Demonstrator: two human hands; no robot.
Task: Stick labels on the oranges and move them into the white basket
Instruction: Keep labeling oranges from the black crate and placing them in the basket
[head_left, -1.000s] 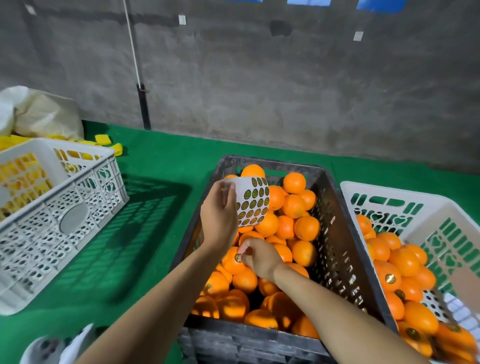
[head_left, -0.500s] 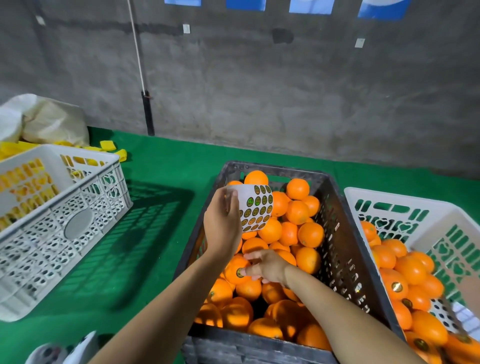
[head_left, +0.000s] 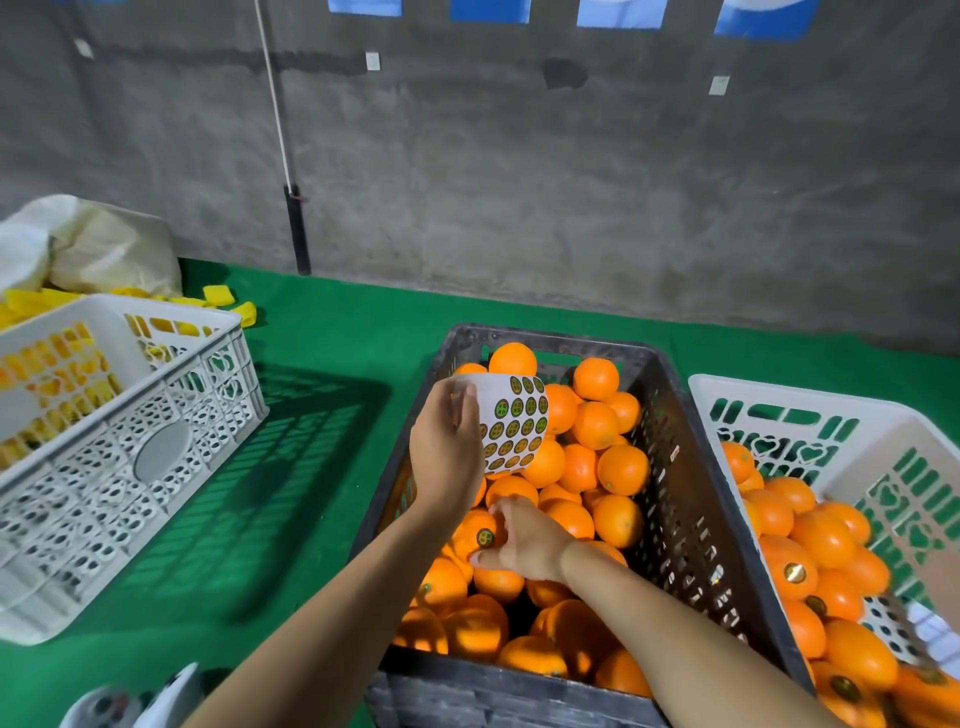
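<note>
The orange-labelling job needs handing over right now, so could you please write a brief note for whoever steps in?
Left hand: holds the sticker sheet up over the dark crate; many labels are left on it.
Right hand: down in the dark crate, fingers on a labelled orange whose sticker faces up; not lifted yet.
Done: the white basket on the right already holds a pile of oranges, several with visible stickers.
Left: move this orange across, then label and move the rest; the dark crate is still well filled.
The white crate at left holds yellow items, not part of this job.
</note>
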